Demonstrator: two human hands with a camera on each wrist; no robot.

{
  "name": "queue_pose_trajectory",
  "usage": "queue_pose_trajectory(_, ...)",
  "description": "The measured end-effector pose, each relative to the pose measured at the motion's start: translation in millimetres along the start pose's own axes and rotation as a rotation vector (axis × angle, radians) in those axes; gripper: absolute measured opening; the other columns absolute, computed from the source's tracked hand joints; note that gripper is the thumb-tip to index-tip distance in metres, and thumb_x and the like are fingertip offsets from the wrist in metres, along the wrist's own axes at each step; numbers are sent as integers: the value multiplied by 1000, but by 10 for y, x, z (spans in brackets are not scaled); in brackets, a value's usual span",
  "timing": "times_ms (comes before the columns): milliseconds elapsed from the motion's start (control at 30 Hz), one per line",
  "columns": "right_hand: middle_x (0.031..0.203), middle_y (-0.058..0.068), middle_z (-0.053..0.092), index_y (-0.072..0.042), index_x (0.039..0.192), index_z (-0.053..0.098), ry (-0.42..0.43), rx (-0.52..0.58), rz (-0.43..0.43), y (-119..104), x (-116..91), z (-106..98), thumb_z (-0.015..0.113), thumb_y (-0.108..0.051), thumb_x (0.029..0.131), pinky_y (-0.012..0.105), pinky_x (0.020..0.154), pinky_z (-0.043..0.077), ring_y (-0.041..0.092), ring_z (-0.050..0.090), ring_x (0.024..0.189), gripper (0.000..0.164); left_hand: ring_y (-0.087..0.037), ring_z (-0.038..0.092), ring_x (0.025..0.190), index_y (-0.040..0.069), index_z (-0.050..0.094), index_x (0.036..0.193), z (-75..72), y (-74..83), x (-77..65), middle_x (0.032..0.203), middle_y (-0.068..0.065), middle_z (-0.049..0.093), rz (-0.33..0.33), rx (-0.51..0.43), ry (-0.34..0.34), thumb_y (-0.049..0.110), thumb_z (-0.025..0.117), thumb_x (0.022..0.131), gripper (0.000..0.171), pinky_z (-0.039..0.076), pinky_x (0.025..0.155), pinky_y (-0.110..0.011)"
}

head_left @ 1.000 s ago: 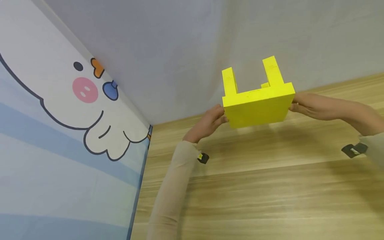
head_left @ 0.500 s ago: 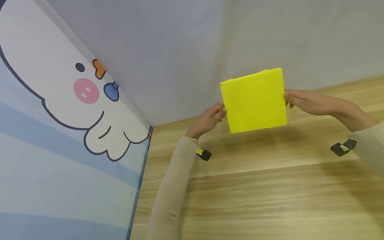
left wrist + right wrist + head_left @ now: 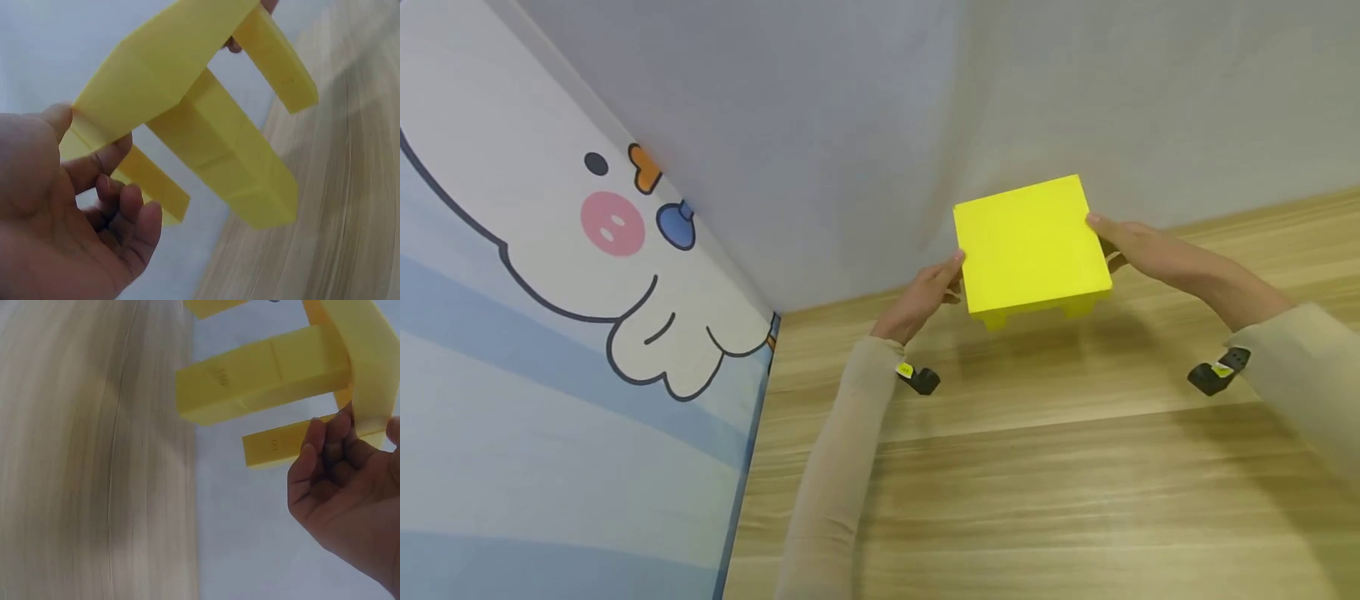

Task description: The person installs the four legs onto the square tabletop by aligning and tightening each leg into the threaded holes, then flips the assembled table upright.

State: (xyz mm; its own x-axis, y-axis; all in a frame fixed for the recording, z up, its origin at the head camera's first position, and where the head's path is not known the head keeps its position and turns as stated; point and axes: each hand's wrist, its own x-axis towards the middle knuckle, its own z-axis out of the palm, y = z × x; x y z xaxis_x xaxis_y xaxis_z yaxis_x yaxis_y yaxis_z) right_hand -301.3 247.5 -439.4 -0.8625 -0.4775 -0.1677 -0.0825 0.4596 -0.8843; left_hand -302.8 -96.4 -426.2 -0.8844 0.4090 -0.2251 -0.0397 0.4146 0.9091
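Between both hands is a small yellow toy table [image 3: 1030, 246] with a flat rectangular top and square legs. It is held up over the wooden surface, with the top facing the head camera and the legs below, mostly hidden there. My left hand [image 3: 921, 300] pinches the left edge of the top between thumb and fingers. On the opposite edge, my right hand [image 3: 1165, 254] grips with the thumb on top and the fingers underneath. Several legs show in the wrist views, among them a thick near leg [image 3: 231, 156] and one leg with small printed marks [image 3: 269, 372].
A wood-grain tabletop [image 3: 1037, 492] spreads beneath the hands. Behind it is a plain grey-white surface [image 3: 850, 125]. A panel with a cartoon animal [image 3: 550, 275] borders the left side. Dark devices hang at both wrists, like the right one [image 3: 1217, 373].
The toy table has been tipped over in the hands: its legs pointed up and away earlier and now point down, with the top uppermost. The right hand has moved slightly left.
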Motion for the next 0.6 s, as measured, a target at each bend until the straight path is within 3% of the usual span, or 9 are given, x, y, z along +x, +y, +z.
queue_pose_trajectory(167,135,6,64,-12,140,57,12,19,23,55,109,37,17,-72,101,50,107,42,13,62,113,82,-17,48,87,15,45,80,37,-9,27,82,1,43,-61,-51,27,59,36,105,52,46,107,-46)
queue_pose_trajectory(300,137,13,63,-6,142,54,12,20,21,132,175,92,15,-69,102,38,99,49,6,61,110,84,-18,46,85,12,40,78,70,-70,36,79,-1,39,-109,-73,20,58,36,106,54,44,109,-51)
queue_pose_trajectory(600,145,19,56,-5,148,48,-5,40,36,242,153,154,15,-68,103,41,101,48,27,57,125,85,-19,40,84,8,35,81,123,-185,64,82,-5,31,-107,-92,1,54,34,108,53,40,109,-56)
